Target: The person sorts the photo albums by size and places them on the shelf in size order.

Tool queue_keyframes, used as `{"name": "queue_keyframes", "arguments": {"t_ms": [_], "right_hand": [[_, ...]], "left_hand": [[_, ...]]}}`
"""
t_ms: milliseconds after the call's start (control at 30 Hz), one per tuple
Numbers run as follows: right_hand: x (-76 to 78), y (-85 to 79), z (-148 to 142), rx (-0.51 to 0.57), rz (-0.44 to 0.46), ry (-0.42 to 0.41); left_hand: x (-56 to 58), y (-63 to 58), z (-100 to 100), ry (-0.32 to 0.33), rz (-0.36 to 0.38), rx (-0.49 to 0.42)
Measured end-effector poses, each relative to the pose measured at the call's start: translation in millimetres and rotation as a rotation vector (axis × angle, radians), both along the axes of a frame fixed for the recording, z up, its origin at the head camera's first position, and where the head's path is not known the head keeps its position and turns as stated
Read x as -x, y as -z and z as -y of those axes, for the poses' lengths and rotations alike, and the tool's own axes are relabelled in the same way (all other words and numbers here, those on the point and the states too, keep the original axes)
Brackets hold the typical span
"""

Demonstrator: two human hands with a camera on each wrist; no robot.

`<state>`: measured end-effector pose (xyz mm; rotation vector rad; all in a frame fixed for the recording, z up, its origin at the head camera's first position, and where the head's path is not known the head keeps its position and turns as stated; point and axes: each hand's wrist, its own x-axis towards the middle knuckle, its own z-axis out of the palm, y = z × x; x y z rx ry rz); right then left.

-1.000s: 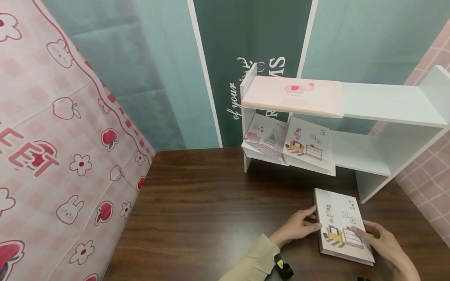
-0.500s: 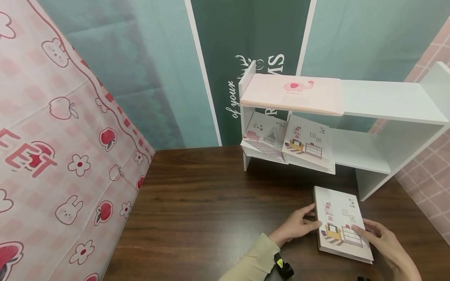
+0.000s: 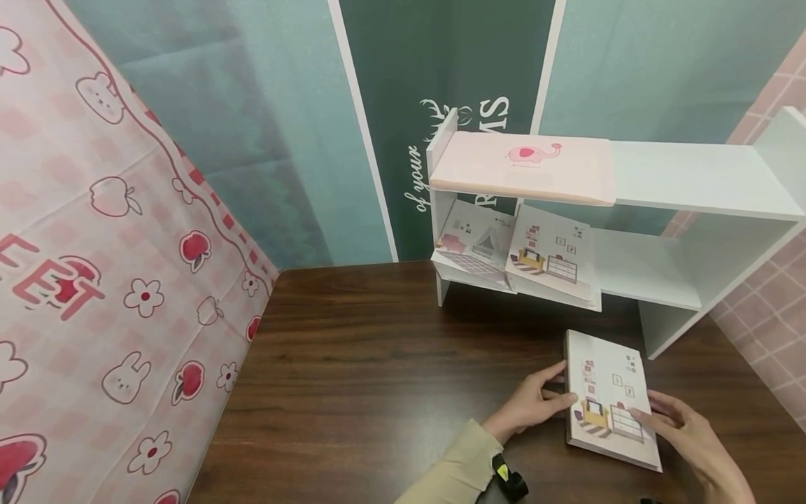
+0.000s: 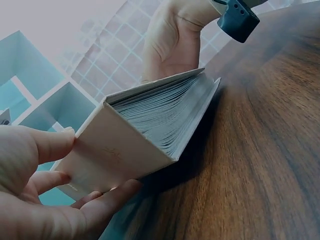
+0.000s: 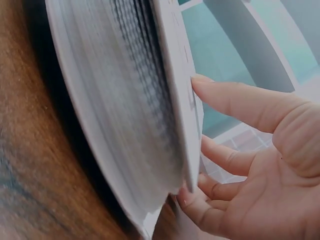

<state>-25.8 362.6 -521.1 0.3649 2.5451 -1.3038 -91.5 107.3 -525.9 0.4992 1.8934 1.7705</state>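
A thick white photo album (image 3: 607, 395) with a furniture drawing on its cover lies low over the table in front of the shelf. My left hand (image 3: 530, 402) holds its spine side, thumb at the cover's edge and fingers along the spine. On the opposite side, my right hand (image 3: 693, 434) grips the edge, thumb on top of the cover. In the left wrist view the album's spine (image 4: 112, 155) and fanned pages (image 4: 170, 112) show. The right wrist view has my right fingertips (image 5: 187, 195) at the cover's edge, beside the stacked pages (image 5: 120, 100).
Behind the album stands a white two-tier shelf (image 3: 667, 266). Two similar albums, one with a tent drawing (image 3: 481, 241) and one with furniture (image 3: 554, 255), lean on its lower tier. A pink elephant-print item (image 3: 529, 168) lies on top. The brown table (image 3: 352, 378) extends left.
The album has shifted slightly away from me and to the left, its near edge most. Both hands keep their hold on its two sides.
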Motion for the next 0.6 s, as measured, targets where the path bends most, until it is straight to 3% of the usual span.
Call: {"name": "queue_keyframes", "arguments": {"t_ms": [333, 600], "right_hand": [[-4.4, 3.4, 1.8, 0.039, -0.101, 0.048], [-7.0, -6.2, 1.9, -0.030, -0.118, 0.054]], "left_hand": [[-0.5, -1.0, -0.2, -0.024, -0.021, 0.013], [-0.1, -2.0, -0.5, -0.013, -0.021, -0.017]]}}
